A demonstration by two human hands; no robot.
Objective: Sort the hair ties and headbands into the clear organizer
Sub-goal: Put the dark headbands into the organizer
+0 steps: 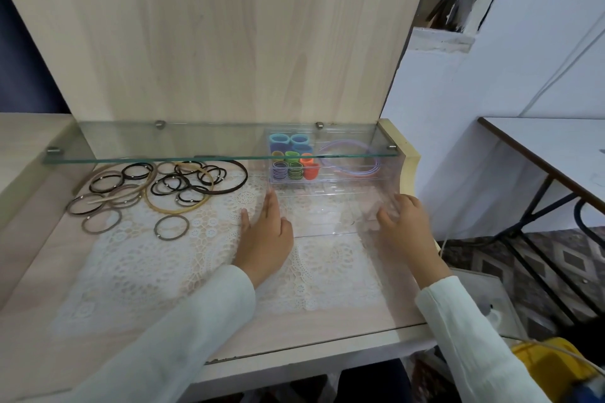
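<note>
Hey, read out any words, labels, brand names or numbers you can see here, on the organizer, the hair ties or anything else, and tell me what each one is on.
There is no text to read in this view.
The clear organizer has no label or brand mark.
The coloured hair ties inside it and the loose hair ties carry no tags.
The yellow object at lower right shows no print.

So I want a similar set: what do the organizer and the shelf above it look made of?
The organizer looks like clear glossy plastic; the lace shows through its walls. The shelf is probably glass, given its greenish edge and metal clips.
</note>
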